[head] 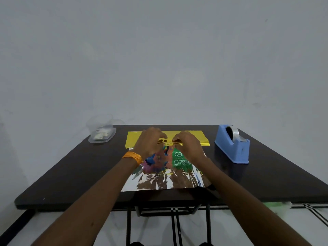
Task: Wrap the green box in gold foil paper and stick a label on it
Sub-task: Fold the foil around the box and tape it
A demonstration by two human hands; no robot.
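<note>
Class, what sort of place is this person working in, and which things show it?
Probably a plain indoor craft or gift-wrapping station: a dark rectangular table against a bare grey wall, a blue plastic tape dispenser, and crinkled gold foil paper.

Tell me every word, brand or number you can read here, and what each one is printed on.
On the green box: two lines of white lettering, partly covered by the right hand; each seems to start with a round "O", the rest too blurred to read.
On the blue tape dispenser: no text visible.
In the clear plastic container: white pieces, nothing readable.
On the gold foil paper: none.
</note>
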